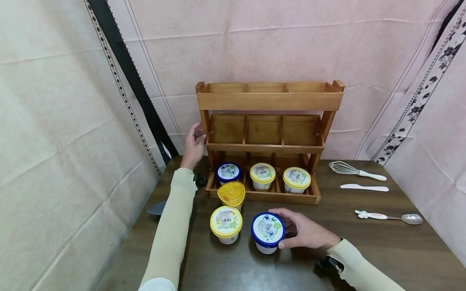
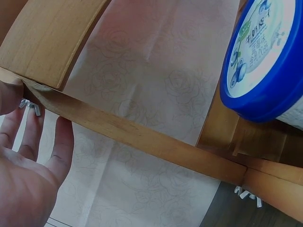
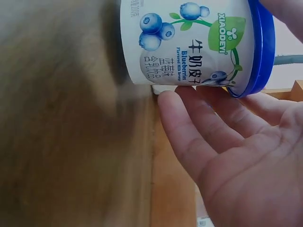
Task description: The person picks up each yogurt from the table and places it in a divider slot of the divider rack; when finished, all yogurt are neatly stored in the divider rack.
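Observation:
My right hand (image 1: 307, 230) holds a blue-lidded blueberry milk-drink cup (image 1: 268, 230) from its right side, thumb in front and fingers behind. In the right wrist view, blueberries are printed on the cup's white wall (image 3: 189, 52). Whether its base touches the table cannot be told. At the wooden rack (image 1: 269, 99), my left hand (image 1: 194, 147) has its thumb and fingers at the left upright (image 2: 128, 130), beside a wing nut (image 2: 31, 106). Left of the held cup stands a yellow-lidded cup (image 1: 226, 224), with another yellow-lidded cup (image 1: 232, 194) behind it, close to the rack.
The rack's bottom tier holds a blue-lidded cup (image 1: 228, 172) and two yellow-lidded cups, one in the middle (image 1: 262, 176) and one at right (image 1: 296, 180). On the table's right lie a whisk (image 1: 356, 170), a white knife (image 1: 364, 187) and a spoon (image 1: 389, 217). A grey blade-like piece (image 1: 157, 208) lies left.

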Demonstrator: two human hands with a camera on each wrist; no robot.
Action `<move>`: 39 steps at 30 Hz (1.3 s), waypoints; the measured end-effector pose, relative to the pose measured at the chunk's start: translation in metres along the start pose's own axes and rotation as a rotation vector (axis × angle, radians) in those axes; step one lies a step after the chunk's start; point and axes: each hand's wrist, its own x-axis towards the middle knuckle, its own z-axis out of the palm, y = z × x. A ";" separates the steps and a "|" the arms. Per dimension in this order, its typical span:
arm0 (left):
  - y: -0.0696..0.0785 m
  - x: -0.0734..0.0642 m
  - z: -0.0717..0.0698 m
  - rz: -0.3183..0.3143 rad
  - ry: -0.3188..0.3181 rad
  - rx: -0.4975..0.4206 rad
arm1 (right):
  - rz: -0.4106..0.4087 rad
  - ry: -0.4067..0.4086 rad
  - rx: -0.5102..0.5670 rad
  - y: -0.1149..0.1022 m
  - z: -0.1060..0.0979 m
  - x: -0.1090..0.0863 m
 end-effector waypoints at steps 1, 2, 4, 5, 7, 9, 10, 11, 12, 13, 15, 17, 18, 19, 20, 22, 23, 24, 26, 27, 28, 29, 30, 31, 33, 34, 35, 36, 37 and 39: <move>0.000 0.000 0.000 0.003 -0.001 0.000 | -0.005 0.009 -0.007 -0.001 -0.001 0.000; -0.001 0.001 0.000 0.005 -0.001 -0.001 | -0.012 0.015 -0.012 -0.002 -0.002 0.000; -0.001 0.001 0.001 0.004 -0.001 -0.003 | -0.013 0.029 -0.021 -0.004 -0.005 0.001; -0.001 0.001 0.001 0.002 -0.001 -0.004 | -0.015 0.035 -0.026 -0.006 -0.007 0.001; -0.001 0.001 0.000 0.001 -0.001 -0.007 | -0.024 0.050 -0.037 -0.009 -0.011 0.001; -0.001 0.000 0.000 -0.003 -0.001 -0.009 | -0.034 0.073 -0.056 -0.012 -0.015 0.002; 0.000 0.000 0.000 -0.004 -0.001 -0.011 | -0.042 0.085 -0.064 -0.013 -0.018 0.002; 0.000 0.000 0.000 -0.004 -0.001 -0.013 | -0.054 0.101 -0.075 -0.015 -0.020 0.002; 0.000 0.000 0.001 -0.005 -0.001 -0.015 | -0.059 0.117 -0.080 -0.016 -0.022 0.002; 0.000 0.000 0.001 -0.007 -0.001 -0.016 | -0.060 0.133 -0.085 -0.018 -0.024 0.002; -0.001 0.000 0.001 -0.012 -0.001 -0.022 | -0.050 0.167 -0.092 -0.022 -0.028 0.001; -0.001 0.000 0.001 -0.016 -0.002 -0.029 | -0.034 0.194 -0.094 -0.026 -0.032 0.002; -0.001 0.001 0.001 -0.018 -0.001 -0.029 | -0.023 0.205 -0.095 -0.028 -0.034 0.002; -0.001 0.001 0.001 -0.020 -0.002 -0.031 | -0.014 0.217 -0.102 -0.030 -0.036 0.002; 0.000 0.001 0.001 -0.023 -0.001 -0.033 | -0.007 0.225 -0.104 -0.032 -0.038 0.003; 0.000 0.001 0.001 -0.025 -0.001 -0.032 | -0.006 0.238 -0.105 -0.037 -0.043 0.004; 0.000 0.001 0.001 -0.024 0.000 -0.032 | -0.006 0.245 -0.109 -0.040 -0.045 0.004; 0.001 0.001 0.001 -0.024 0.000 -0.033 | -0.012 0.252 -0.111 -0.042 -0.048 0.005; 0.000 0.001 0.001 -0.020 0.002 -0.033 | -0.028 0.265 -0.118 -0.047 -0.053 0.007; -0.001 0.001 0.001 -0.019 0.002 -0.030 | -0.039 0.274 -0.126 -0.049 -0.056 0.007; -0.001 0.001 0.001 -0.018 0.003 -0.026 | -0.047 0.281 -0.130 -0.052 -0.059 0.008; -0.001 0.001 0.001 -0.018 0.004 -0.020 | -0.054 0.291 -0.140 -0.054 -0.062 0.009; -0.002 0.001 0.001 -0.018 0.004 -0.015 | -0.062 0.300 -0.147 -0.055 -0.065 0.010; -0.002 0.002 0.001 -0.018 0.003 -0.011 | -0.066 0.310 -0.155 -0.057 -0.068 0.010; -0.002 0.002 0.001 -0.018 0.001 -0.006 | -0.060 0.331 -0.171 -0.061 -0.074 0.011; -0.002 0.002 0.001 -0.016 0.000 -0.006 | -0.058 0.343 -0.178 -0.063 -0.077 0.011; -0.002 0.002 0.001 -0.015 -0.001 -0.008 | -0.055 0.352 -0.184 -0.064 -0.080 0.011; -0.003 0.002 0.001 -0.014 -0.002 -0.011 | -0.052 0.361 -0.186 -0.066 -0.083 0.012; -0.003 0.003 0.001 -0.013 -0.002 -0.012 | -0.047 0.371 -0.182 -0.067 -0.085 0.012; -0.003 0.003 0.001 -0.013 -0.002 -0.015 | -0.045 0.391 -0.164 -0.071 -0.090 0.013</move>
